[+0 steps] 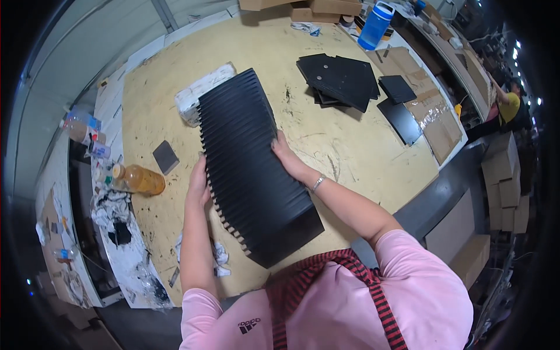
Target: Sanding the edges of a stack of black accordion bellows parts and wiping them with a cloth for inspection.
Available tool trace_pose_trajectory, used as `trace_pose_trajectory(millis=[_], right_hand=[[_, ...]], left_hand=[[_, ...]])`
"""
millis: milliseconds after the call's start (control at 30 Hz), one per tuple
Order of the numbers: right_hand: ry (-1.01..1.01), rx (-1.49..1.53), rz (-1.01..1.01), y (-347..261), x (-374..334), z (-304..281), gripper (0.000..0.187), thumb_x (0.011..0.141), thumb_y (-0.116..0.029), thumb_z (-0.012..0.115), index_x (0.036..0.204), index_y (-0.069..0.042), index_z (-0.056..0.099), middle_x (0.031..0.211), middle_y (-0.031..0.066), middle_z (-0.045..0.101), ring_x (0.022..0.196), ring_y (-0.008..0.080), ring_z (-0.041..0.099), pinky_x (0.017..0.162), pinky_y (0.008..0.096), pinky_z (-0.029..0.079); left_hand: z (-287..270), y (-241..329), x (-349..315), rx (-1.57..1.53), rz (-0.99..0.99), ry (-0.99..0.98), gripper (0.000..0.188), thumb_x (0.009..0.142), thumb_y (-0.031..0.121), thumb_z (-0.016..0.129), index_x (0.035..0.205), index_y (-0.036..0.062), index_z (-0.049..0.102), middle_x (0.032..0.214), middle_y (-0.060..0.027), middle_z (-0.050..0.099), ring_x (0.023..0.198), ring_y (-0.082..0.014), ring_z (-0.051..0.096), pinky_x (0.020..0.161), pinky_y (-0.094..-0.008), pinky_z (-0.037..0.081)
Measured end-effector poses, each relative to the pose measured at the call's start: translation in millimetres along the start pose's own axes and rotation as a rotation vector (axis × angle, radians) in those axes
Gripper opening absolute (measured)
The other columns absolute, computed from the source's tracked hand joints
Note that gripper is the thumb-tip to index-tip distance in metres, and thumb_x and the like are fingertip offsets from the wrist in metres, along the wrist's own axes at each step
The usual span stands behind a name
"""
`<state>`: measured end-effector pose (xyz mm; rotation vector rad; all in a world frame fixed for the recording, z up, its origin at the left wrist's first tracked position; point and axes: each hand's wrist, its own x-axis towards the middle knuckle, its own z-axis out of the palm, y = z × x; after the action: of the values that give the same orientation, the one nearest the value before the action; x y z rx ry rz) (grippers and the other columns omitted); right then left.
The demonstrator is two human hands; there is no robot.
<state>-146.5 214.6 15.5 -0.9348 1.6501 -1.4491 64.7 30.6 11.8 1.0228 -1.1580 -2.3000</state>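
The fingers of the left hand point(199, 183) are partly hidden at the edge of the long, overlapping row of flat black panels point(256, 166), and the undersides of those panels are mostly out of sight. The right hand point(286, 157) shows its back and thumb, its other fingers hard to make out against the dark side. The two hands clasp the row between them; how firmly, one cannot tell. It lies lengthwise on the pale yellow tabletop point(350, 169), its far end well beyond both hands, its near end between the forearms, close to the person's body. The far end hides part of a scuffed white rectangular block point(205, 92). Small pale pieces line the row's left edge, too small to identify. At the far right, a person in a yellow top point(510, 107) is blurred and partly lost in shadow.
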Motion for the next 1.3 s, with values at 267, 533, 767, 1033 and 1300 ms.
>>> trace_pose_trajectory(millis=[267, 533, 767, 1033, 1300], right_hand=[[0.223, -0.071, 0.025, 18, 64, 9, 0.098, 0.099, -0.061, 0.044, 0.156, 0.009, 0.006, 0.165, 0.0273, 0.003, 0.155, 0.0335, 0.0, 0.125, 0.0378, 0.007], [0.343, -0.126, 0.052, -1, 106, -6, 0.101, 0.096, -0.064, 0.045, 0.156, 0.009, 0.008, 0.165, 0.0284, 0.002, 0.155, 0.0373, 0.001, 0.125, 0.0429, 0.007], [0.25, -0.16, 0.073, 0, 130, 17, 0.103, 0.097, -0.065, 0.044, 0.156, 0.008, 0.003, 0.166, 0.0269, -0.002, 0.155, 0.037, -0.004, 0.125, 0.0443, 0.004], [0.322, -0.205, 0.049, -12, 151, 19, 0.106, 0.095, -0.065, 0.047, 0.156, 0.009, 0.004, 0.165, 0.0283, 0.002, 0.154, 0.0393, -0.001, 0.125, 0.0465, 0.004], [0.146, -0.093, 0.031, 9, 101, -18, 0.097, 0.099, -0.064, 0.039, 0.158, 0.005, 0.005, 0.166, 0.0249, 0.001, 0.156, 0.0327, -0.001, 0.125, 0.0424, 0.008]], left_hand=[[4, 29, 46, 0.163, 0.046, 0.072, 0.051, 0.104, 0.043, 0.05, 0.136, 0.0038, 0.056, 0.131, -0.0108, 0.064, 0.116, -0.0224, 0.062, 0.101, -0.0351, 0.05], [-18, 54, 83, 0.053, 0.103, 0.123, 0.061, 0.104, 0.047, 0.051, 0.144, 0.0008, 0.047, 0.142, -0.0119, 0.056, 0.131, -0.0212, 0.051, 0.113, -0.0343, 0.038], [-7, 76, 96, 0.178, -0.131, 0.096, 0.053, 0.1, 0.042, 0.058, 0.136, 0.0034, 0.057, 0.129, -0.0129, 0.065, 0.116, -0.024, 0.063, 0.1, -0.0367, 0.051], [-1, 82, 103, 0.32, -0.024, 0.226, 0.049, 0.103, 0.041, 0.054, 0.132, 0.0021, 0.059, 0.123, -0.0119, 0.068, 0.106, -0.0219, 0.067, 0.094, -0.0378, 0.055], [-29, 66, 49, 0.307, 0.088, 0.164, 0.073, 0.105, 0.058, 0.036, 0.152, 0.0018, 0.039, 0.151, -0.0117, 0.046, 0.138, -0.0216, 0.043, 0.115, -0.0341, 0.034]])
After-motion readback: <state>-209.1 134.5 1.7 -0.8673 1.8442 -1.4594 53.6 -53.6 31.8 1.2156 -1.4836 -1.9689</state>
